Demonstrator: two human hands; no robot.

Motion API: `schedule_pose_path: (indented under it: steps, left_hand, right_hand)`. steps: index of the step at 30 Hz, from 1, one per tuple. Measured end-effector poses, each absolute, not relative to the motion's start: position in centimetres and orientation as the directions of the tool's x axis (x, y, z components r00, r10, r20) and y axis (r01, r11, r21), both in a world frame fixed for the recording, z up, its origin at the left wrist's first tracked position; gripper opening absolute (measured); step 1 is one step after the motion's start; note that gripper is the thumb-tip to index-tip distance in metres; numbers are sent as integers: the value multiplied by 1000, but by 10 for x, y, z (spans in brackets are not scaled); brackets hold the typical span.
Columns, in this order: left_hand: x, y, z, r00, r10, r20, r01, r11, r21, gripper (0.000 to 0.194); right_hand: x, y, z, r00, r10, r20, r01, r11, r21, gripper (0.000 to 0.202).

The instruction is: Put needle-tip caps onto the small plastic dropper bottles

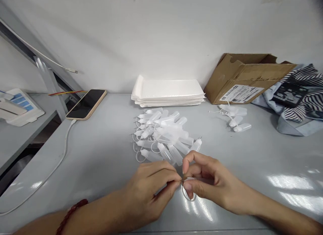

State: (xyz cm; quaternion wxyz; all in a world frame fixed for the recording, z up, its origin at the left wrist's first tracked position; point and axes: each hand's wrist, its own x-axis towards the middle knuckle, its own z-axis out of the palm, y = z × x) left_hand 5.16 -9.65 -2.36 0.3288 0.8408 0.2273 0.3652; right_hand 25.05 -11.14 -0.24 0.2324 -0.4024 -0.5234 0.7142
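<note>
My left hand (153, 189) pinches thumb and fingertips together at the thin tip of a small piece that is mostly hidden. Close against it on the right, my right hand (212, 182) holds a small white-capped bottle, largely covered by the fingers. A thin white loop strap (188, 197) hangs below the right fingertips. Just beyond both hands lies a pile of translucent bottles (166, 125) with white caps, thin needle tips and loop straps. Farther right sit several more such bottles (236, 120) in a small group.
A stack of white padded envelopes (171, 90) lies against the wall. An open cardboard box (242, 76) tilts at the back right beside striped cloth (300, 93). At left, a phone (86, 104) is joined to a white cable (64, 150).
</note>
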Motion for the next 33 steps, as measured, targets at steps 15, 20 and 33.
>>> schedule_pose_path:
  steps: [15, 20, 33]
  left_hand:
    - [43, -76, -14, 470, 630, 618, 417, -776, 474, 13]
    - [39, -73, -17, 453, 673, 585, 559, -725, 402, 13]
    - [43, -78, -10, 410, 663, 626, 497, -738, 457, 16]
  right_hand:
    - [293, -83, -2, -408, 876, 258, 736, 483, -474, 11]
    - [297, -82, 4, -559, 825, 80, 731, 536, -422, 21]
    - [298, -86, 11, -606, 785, 129, 660, 587, -469, 34]
